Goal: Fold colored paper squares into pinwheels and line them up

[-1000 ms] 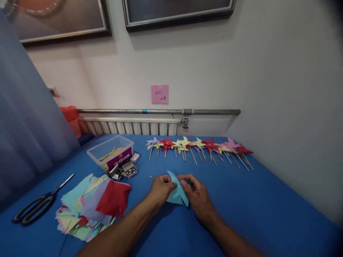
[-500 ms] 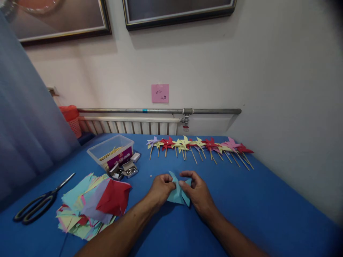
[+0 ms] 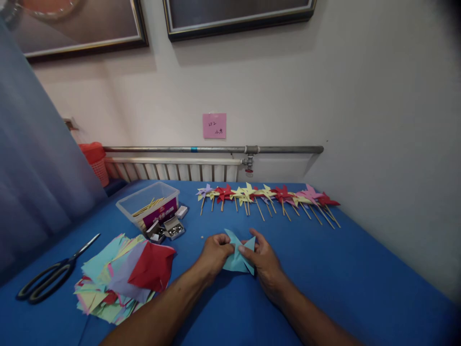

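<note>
Between my hands is a light blue sheet of pinwheel paper (image 3: pixel 236 262), cut into flaps that point outward. My left hand (image 3: pixel 217 252) pinches its left side near the middle, thumb on top. My right hand (image 3: pixel 264 259) grips the right side, its thumb pressed near the centre and its fingers behind the paper. Left of my left forearm lies a pile of coloured paper sheets (image 3: pixel 118 278), with a red sheet (image 3: pixel 153 266) on top.
Black-handled scissors (image 3: pixel 57 274) lie at far left. Behind the pile stand a clear plastic box (image 3: pixel 133 202) of sticks and small open boxes of pins (image 3: pixel 175 228). Several finished pinwheels (image 3: pixel 247 192) lie in a row along the back. A wall (image 3: pixel 389 144) bounds the right side.
My right thumb has shifted slightly left toward the paper's centre, and my right fingers have moved behind it. The right-hand flap now shows more fully. My left hand keeps its pinch.
</note>
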Demonstrator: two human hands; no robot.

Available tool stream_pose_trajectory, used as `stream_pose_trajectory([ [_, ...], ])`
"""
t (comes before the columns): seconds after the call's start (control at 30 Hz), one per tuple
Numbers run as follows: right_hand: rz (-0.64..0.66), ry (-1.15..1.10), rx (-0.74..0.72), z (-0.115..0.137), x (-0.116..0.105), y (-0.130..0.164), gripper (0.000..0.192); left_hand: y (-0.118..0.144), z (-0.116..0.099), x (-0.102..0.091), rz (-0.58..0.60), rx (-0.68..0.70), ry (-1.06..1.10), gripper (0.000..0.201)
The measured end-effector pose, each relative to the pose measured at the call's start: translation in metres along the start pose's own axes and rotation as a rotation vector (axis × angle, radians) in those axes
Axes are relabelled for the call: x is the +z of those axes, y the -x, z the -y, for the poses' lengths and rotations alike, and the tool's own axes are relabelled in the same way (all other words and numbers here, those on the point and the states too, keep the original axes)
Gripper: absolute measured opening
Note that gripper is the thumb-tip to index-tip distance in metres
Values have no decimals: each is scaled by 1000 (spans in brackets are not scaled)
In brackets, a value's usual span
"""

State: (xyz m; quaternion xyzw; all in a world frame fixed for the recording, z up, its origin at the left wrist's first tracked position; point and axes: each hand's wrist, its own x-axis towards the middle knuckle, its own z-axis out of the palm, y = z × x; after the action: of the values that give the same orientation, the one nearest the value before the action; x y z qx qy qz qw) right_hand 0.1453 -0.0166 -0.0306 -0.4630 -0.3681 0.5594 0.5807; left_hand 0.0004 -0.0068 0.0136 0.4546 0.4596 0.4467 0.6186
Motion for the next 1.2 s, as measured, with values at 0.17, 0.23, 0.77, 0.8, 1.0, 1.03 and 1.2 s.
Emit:
stream_pose_trajectory([
  [0.17,128,-15,49,9,1,5,55,2,-1,0,27,-8,1,16],
  [0.23,150,0,48,12,1,7,50,3,-2,0,30,-12,15,17],
  [0.77,114,358,-163,25,4,15,38,1,2,-1,38,2,-16,23],
  [0.8,115,373,-151,25,4,15,37,1,2,-2,43,0,-22,22],
  [1.0,112,370,-105,25,3,14,35,-1,4,-2,66,-9,-13,21],
  [1.03,114,379,-94,25,3,14,36,-1,4,-2,67,-7,-15,21],
  [1.2,109,418,-87,23,1,10,36,-1,3,-2,51,-5,-19,20],
])
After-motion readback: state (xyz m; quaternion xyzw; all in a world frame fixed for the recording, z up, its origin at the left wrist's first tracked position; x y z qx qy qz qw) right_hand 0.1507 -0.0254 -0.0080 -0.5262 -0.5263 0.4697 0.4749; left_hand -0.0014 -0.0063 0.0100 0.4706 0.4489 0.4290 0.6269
